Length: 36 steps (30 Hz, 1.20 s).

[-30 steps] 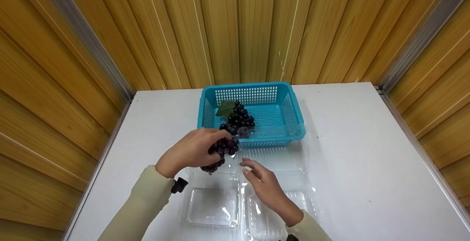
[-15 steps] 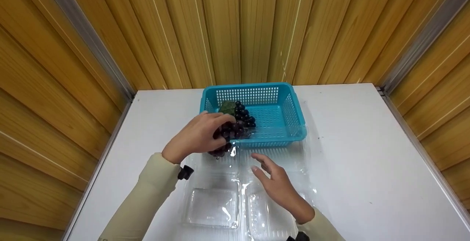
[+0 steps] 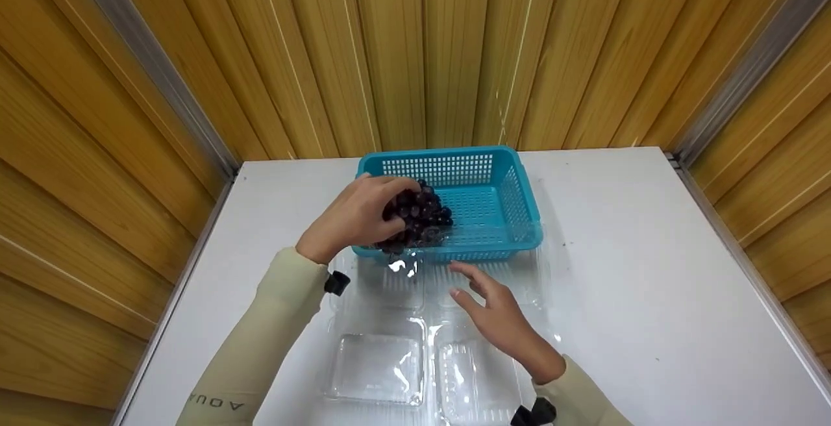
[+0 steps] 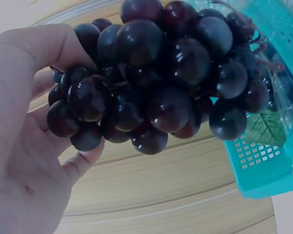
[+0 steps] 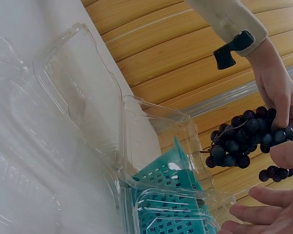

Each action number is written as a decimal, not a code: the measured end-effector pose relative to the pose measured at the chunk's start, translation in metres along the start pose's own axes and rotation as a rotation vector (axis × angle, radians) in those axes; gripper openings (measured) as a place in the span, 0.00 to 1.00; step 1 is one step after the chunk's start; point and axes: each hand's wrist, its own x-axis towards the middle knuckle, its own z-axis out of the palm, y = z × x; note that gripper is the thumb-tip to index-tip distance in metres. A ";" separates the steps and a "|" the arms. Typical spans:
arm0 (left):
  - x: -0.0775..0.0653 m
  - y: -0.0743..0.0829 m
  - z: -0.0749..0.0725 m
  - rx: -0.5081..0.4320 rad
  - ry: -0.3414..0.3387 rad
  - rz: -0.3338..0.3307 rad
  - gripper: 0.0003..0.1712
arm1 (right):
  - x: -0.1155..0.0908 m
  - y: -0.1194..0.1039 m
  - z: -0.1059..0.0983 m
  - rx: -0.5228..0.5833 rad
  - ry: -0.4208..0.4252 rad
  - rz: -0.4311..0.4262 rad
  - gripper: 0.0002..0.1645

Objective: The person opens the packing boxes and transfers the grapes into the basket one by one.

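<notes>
My left hand grips a bunch of dark purple grapes above the front left of a teal basket. Thumb and fingers curl round one end of the bunch, and the rest hangs out past them. In the left wrist view a green leaf shows beyond the grapes, by the basket. More dark grapes lie in the basket, partly hidden by the held bunch. My right hand, holding nothing, hovers over the clear plastic containers with thumb and fingers apart.
Two clear plastic containers, one left and one right, lie with raised lids toward the basket. A transparent lid edge overlaps the basket's front. Wood-patterned walls enclose the white table at the back and sides.
My left hand has carried the grapes forward from above the containers to over the basket. My right hand has shifted slightly right, its fingers a little wider apart.
</notes>
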 end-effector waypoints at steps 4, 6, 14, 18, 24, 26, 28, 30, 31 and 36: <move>0.007 -0.005 -0.001 -0.018 0.009 -0.022 0.24 | 0.001 0.000 -0.003 -0.006 0.002 -0.002 0.28; 0.010 -0.007 -0.001 -0.020 0.009 -0.036 0.24 | 0.001 0.000 -0.004 -0.012 -0.001 -0.004 0.28; 0.028 -0.016 0.001 -0.017 0.030 -0.052 0.24 | 0.000 0.002 -0.010 -0.038 -0.023 -0.022 0.27; 0.037 -0.021 0.004 -0.008 0.044 -0.058 0.24 | 0.000 0.003 -0.012 -0.043 -0.019 -0.017 0.27; 0.053 -0.026 0.011 0.019 0.053 -0.101 0.24 | 0.002 0.005 -0.011 -0.036 -0.019 -0.005 0.27; 0.059 -0.027 0.015 0.034 0.057 -0.112 0.25 | 0.001 0.005 -0.011 -0.031 -0.018 -0.002 0.26; 0.065 -0.028 0.019 0.048 0.063 -0.121 0.26 | 0.001 0.006 -0.010 -0.027 -0.017 -0.001 0.26; 0.070 -0.027 0.024 0.056 0.073 -0.124 0.26 | 0.001 0.006 -0.010 -0.026 -0.016 0.001 0.26; 0.072 -0.027 0.027 0.055 0.076 -0.121 0.27 | 0.001 0.006 -0.010 -0.025 -0.016 0.001 0.26; 0.083 -0.020 0.042 0.050 0.082 -0.097 0.26 | 0.000 0.008 -0.010 -0.020 -0.011 0.004 0.26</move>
